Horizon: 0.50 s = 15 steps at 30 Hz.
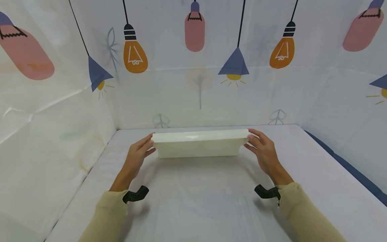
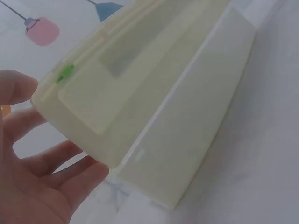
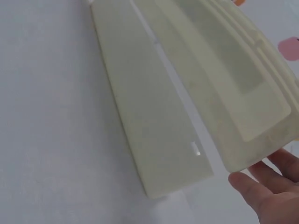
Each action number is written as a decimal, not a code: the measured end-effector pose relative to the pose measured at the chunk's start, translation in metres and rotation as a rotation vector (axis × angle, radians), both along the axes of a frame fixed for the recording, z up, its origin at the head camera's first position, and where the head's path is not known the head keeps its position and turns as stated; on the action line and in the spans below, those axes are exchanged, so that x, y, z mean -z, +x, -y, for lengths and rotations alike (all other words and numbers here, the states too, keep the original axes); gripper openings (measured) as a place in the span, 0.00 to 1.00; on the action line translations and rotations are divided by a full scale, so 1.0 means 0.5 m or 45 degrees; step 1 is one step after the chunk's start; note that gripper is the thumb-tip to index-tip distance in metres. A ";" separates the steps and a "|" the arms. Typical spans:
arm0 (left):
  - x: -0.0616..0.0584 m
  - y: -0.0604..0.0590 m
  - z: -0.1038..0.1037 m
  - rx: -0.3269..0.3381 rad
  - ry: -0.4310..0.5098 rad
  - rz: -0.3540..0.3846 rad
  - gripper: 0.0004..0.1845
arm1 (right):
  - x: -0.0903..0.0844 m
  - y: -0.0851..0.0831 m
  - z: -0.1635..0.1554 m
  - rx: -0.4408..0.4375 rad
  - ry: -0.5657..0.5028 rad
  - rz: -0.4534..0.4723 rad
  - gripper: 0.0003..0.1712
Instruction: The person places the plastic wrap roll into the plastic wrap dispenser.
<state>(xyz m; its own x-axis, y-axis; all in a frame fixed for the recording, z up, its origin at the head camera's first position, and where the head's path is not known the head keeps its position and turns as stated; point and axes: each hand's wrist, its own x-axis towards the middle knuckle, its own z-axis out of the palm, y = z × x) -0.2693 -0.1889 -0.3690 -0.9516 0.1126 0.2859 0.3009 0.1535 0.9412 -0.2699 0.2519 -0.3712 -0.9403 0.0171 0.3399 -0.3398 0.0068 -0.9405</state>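
A long cream-white plastic box [image 1: 199, 143] is held at the middle of the table, one hand at each end. My left hand [image 1: 142, 151] grips its left end, thumb on top and fingers underneath [image 2: 70, 172]. My right hand [image 1: 258, 145] grips the right end the same way. In the left wrist view the box [image 2: 140, 70] is tilted up off a flat cream panel [image 2: 187, 130] that lies on the cloth, and a small green tab [image 2: 65, 72] shows on the box's rim. The right wrist view shows the same panel [image 3: 149, 121] beneath the raised box [image 3: 224, 79], with my fingers [image 3: 271, 196] under its end.
The table is covered in white cloth [image 1: 196, 201]. Cloth walls printed with lamps and bulbs [image 1: 193, 84] close it in at the left, back and right. A dark blue strip [image 1: 347, 164] runs along the right edge. Black camera mounts [image 1: 136, 195] sit on both wrists.
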 end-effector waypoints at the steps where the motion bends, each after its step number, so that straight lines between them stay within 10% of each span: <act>1: -0.001 -0.002 0.001 0.007 -0.008 0.003 0.30 | -0.002 -0.002 0.000 0.006 0.006 -0.001 0.33; 15: -0.015 -0.014 0.005 0.022 -0.033 0.028 0.28 | -0.014 -0.012 0.016 0.018 -0.021 0.013 0.31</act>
<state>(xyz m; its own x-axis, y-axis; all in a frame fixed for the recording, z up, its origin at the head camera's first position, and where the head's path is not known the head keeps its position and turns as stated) -0.2764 -0.1917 -0.3616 -0.9556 0.1358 0.2615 0.2827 0.1728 0.9435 -0.2758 0.2437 -0.3645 -0.9434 0.0359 0.3298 -0.3301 -0.0036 -0.9439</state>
